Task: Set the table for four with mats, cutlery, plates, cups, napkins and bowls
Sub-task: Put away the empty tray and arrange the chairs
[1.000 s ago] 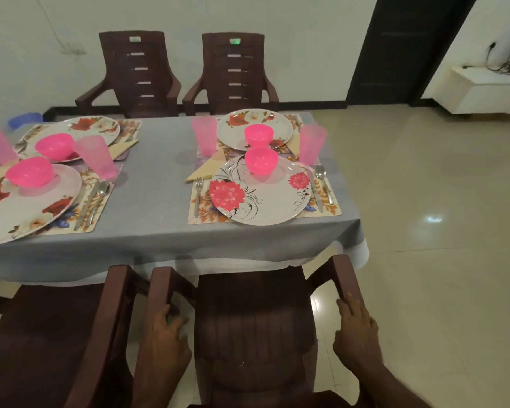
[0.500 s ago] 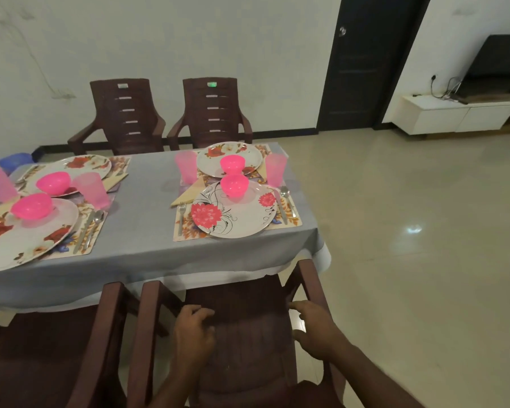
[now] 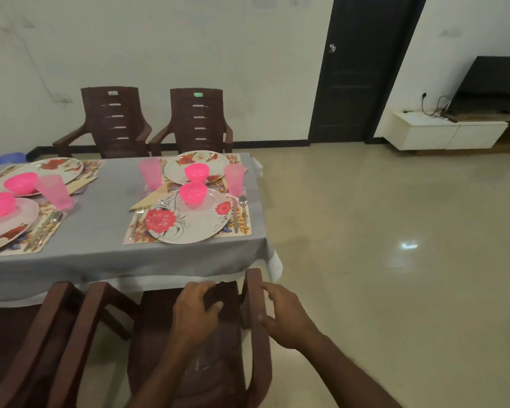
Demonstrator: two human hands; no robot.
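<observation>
A smooth grey cloth covers the tabletop point(image 3: 95, 240), where four floral mats each carry a round glossy plate. On the nearest plate point(image 3: 189, 222) (white, with red blooms and black swirls) sits a translucent pink plastic bowl point(image 3: 193, 193); a ribbed pink cup point(image 3: 234, 179) stands just beyond the steel spoon point(image 3: 243, 204), and a folded cream napkin point(image 3: 148, 198) lies at its left. The dark brown moulded plastic chair point(image 3: 189, 334) stands before the tabletop. The left hand point(image 3: 193, 310) curls loosely above its seat, holding nothing, while the right hand point(image 3: 286, 316) grips its right armrest point(image 3: 255, 304).
</observation>
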